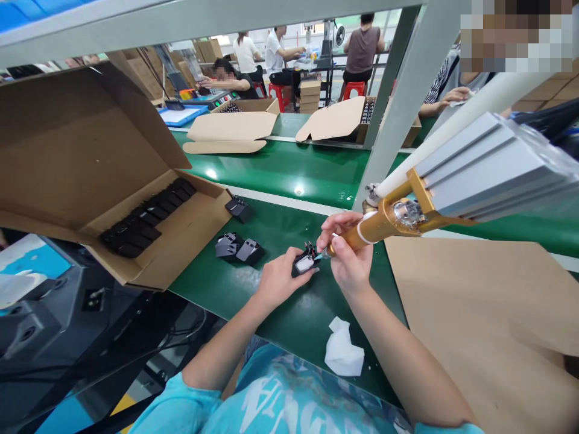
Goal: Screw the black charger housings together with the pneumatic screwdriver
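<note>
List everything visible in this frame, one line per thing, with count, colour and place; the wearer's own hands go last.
small part: one, black with a white patch, held over the green mat.
dispenser nozzle: one, gold, its tip at the small part.
loose parts: three, black, on the mat left of the hands.
open box: one, brown cardboard, far left, a row of black parts inside.
crumpled tissue: one, white, near edge of the mat.
cardboard sheet: one, brown, right.
conveyor belt: one, green, behind the mat.
far boxes: two, brown, beyond the belt.
other people: several, background, seated.
left hand: holds the small part.
right hand: grips the dispenser nozzle.
</note>
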The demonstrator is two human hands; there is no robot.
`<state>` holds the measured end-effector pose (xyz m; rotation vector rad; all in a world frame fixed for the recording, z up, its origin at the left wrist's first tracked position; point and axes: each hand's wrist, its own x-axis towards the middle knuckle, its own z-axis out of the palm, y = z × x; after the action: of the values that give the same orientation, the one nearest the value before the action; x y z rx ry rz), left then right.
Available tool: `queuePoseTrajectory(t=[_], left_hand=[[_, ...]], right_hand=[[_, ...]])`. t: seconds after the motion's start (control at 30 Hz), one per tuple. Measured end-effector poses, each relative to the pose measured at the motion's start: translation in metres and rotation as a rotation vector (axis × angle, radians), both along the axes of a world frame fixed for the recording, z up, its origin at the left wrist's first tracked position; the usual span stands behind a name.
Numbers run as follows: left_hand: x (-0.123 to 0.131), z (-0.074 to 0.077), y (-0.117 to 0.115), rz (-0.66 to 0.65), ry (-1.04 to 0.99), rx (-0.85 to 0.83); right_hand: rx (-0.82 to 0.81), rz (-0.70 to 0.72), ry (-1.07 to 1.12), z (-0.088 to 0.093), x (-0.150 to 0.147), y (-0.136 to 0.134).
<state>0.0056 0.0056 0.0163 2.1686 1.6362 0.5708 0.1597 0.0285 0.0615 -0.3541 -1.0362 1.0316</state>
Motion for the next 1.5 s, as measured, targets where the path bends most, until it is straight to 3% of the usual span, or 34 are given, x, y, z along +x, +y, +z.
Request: queuePoseTrajectory(t=[0.33, 0.67, 1.0, 1.3, 1.5], left_hand=[[0.0, 0.007, 0.0, 0.008, -0.06, 0.031], [0.002, 0.004, 0.0, 0.032, -0.088, -0.033], [0.022, -0.004, 0.003, 0.05, -0.091, -0.09], [0.033, -0.006, 0.003, -0.027, -0.36, -0.047], [0.031, -0.007, 0.003, -0.023, -0.361, -0.032]], right_hand=[[0.021, -0.011, 0.008, -0.001, 0.002, 0.001], [0.009, -0.003, -0.005, 0.001, 0.001, 0.0], [0.021, 0.051, 0.022, 0.004, -0.003, -0.004], [0.03, 0.011, -0.012, 0.004, -0.005, -0.006], [0.017, 0.011, -0.002, 0.005, -0.006, -0.006]])
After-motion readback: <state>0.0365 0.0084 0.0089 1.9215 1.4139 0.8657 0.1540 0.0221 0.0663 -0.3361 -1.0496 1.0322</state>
